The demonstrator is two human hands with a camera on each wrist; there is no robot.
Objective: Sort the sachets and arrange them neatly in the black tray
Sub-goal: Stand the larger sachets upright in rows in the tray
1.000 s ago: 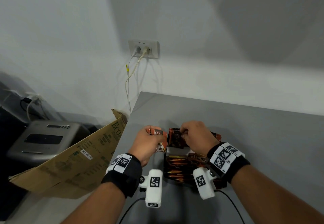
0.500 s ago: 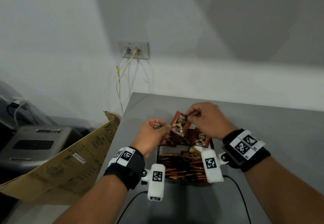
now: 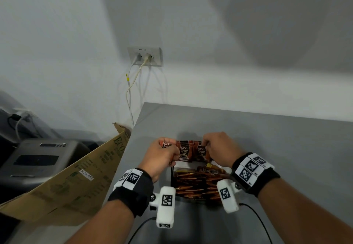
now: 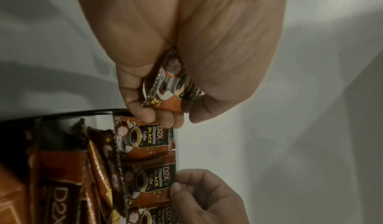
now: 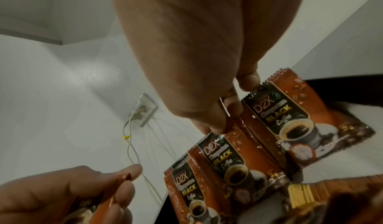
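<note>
Sachets in hand: I see my left hand (image 3: 161, 155) curled around a D2X sachet (image 4: 173, 86), pinched between thumb and fingers.
Right hand: my right hand (image 3: 217, 151) pinches the top edge of an upright sachet (image 5: 290, 121), thumb and fingertips narrowed onto it.
Standing row: between my two hands, several D2X black coffee sachets (image 3: 184, 153) stand on end side by side, labels facing me, touching one another.
Black tray: just nearer me than both hands, the black tray (image 3: 172, 177) sits on the grey table (image 3: 267, 138); I can tell the standing row is at its far end.
Stick sachets: nearer me than the row, orange-brown stick sachets (image 3: 196, 184) lie piled in the tray, between my wrists.
Left of my left hand: a cardboard sheet (image 3: 66, 182) leans at the table edge, with a grey machine (image 3: 38, 159) beyond it.
Beyond my hands: a wall socket (image 3: 144, 56) with white cables (image 3: 129, 91) hanging down.
</note>
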